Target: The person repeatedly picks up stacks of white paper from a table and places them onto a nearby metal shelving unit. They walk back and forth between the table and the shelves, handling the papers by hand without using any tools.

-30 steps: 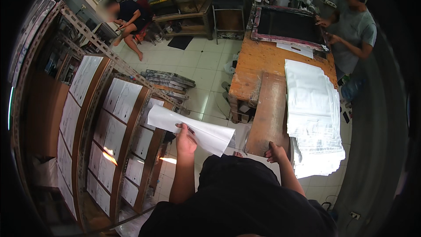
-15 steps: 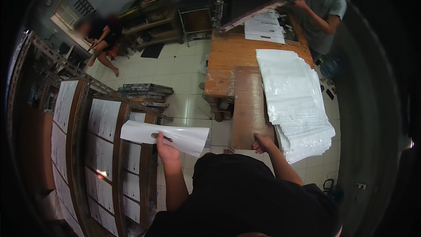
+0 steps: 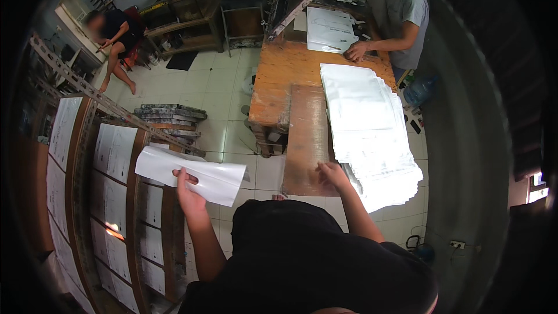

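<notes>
My left hand is closed on a white plastic bag, its fingers through the oval handle hole. The bag hangs slightly curled, out to the left in front of the racks. Over the near end of a brown board is my right hand, holding nothing, with its fingers loosely apart. Whether it touches the board I cannot tell. Just right of the board, a fanned stack of white plastic bags spreads toward me from the wooden table.
Brown racks with printed white sheets stand at left. Across the table, a co-worker reaches to a printed bag beside a raised dark screen frame. Another person sits far left. Stacked frames lie beyond the racks.
The co-worker's hands have left the screen frame, which now stands tilted up, and one hand is at the printed bag. My right hand's fingers have loosened. The whole view has shifted.
</notes>
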### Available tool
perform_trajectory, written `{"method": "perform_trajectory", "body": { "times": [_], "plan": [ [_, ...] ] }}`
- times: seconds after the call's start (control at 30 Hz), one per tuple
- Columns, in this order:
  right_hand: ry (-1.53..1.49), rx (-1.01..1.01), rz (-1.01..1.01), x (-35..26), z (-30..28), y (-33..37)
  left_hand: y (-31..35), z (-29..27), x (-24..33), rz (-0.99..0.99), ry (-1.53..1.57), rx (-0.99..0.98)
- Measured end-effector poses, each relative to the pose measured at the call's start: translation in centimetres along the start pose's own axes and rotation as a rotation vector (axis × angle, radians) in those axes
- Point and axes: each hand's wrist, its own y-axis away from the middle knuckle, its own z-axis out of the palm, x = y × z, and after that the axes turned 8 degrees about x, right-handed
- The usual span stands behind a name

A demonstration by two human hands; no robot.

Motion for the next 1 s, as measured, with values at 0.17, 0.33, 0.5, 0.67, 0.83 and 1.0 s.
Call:
{"method": "perform_trajectory", "body": {
  "times": [0.17, 0.33, 0.5, 0.67, 0.83, 1.0],
  "plan": [
    [0.088, 0.271, -0.275, -4.1, -2.4, -3.3, 0.4, -0.2, 1.4, -0.012, 0.044, 0.035],
    [0.054, 0.391, -0.396, -6.1, -3.9, -5.1, 0.0, -1.1, 2.5, 0.021, 0.045, 0.06],
    [0.332, 0.557, -0.598, -8.5, -4.0, -4.8, 0.0, -2.1, 4.2, 0.162, -0.099, 0.089],
    [0.76, 0.769, -0.976, -7.9, -5.1, -7.6, 0.3, -2.8, 6.3, 0.285, -0.291, 0.173],
    [1.217, 0.7, -0.937, -6.2, -5.2, -11.1, 0.2, -4.4, 9.5, 0.315, -0.49, 0.156],
    [1.267, 0.546, -0.683, -5.4, -5.1, -12.2, 0.4, -6.0, 13.5, 0.346, -0.591, 0.141]
  ]
}}
